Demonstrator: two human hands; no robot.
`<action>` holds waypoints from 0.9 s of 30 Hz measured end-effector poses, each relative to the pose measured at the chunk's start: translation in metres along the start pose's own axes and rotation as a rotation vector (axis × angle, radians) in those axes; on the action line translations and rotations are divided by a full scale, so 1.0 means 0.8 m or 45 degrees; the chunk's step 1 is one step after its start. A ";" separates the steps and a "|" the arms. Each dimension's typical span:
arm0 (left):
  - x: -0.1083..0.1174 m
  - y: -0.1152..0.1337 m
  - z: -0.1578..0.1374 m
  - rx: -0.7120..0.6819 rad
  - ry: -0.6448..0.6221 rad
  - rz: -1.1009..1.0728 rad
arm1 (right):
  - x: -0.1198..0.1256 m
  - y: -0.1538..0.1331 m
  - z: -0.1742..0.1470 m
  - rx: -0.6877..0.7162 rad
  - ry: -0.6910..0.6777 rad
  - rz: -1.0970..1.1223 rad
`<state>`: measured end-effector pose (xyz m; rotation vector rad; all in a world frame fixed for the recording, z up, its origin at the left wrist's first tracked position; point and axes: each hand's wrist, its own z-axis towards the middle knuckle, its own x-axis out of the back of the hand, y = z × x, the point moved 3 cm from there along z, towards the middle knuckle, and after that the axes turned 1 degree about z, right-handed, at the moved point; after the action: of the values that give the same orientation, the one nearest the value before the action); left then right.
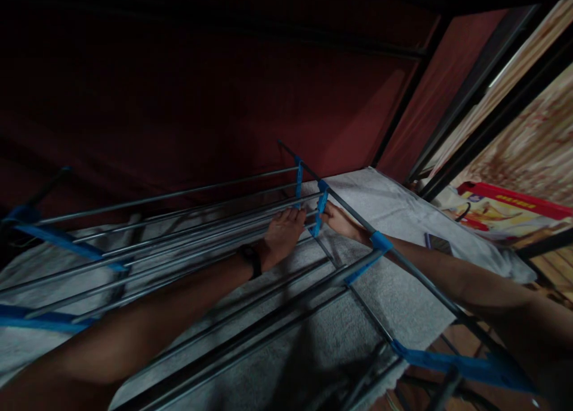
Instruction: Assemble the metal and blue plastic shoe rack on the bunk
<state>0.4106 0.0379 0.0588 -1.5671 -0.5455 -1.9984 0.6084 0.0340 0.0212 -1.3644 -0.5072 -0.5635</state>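
Note:
A clothes drying rack of grey metal tubes and blue plastic joints lies across a pale cloth. Fingers of my left hand curl over its thin rods, close to a blue end bracket; a black band circles that wrist. Reaching beneath a long slanting tube, my right hand grips the same bracket from its right side. Its fingertips are partly hidden behind the blue plastic. Another blue joint sits on the slanting tube above my right forearm.
Dark red panels rise close behind the rack. A phone rests on the pale cloth at right. Past it lies a red and yellow printed box. Dark frame bars slant across the right side.

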 end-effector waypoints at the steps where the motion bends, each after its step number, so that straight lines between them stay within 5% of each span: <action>1: -0.004 -0.004 0.008 0.030 -0.066 -0.021 | 0.002 -0.002 -0.001 0.005 0.026 -0.075; 8: -0.037 -0.023 0.025 0.057 -0.167 -0.122 | 0.005 -0.024 -0.002 0.030 0.014 -0.239; 27: -0.044 -0.034 0.032 0.058 -0.161 -0.192 | 0.006 -0.037 -0.008 0.012 0.020 -0.386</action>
<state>0.4192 0.0804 0.0311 -1.6762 -0.7745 -1.9892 0.5934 0.0240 0.0460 -1.2807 -0.7093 -0.8164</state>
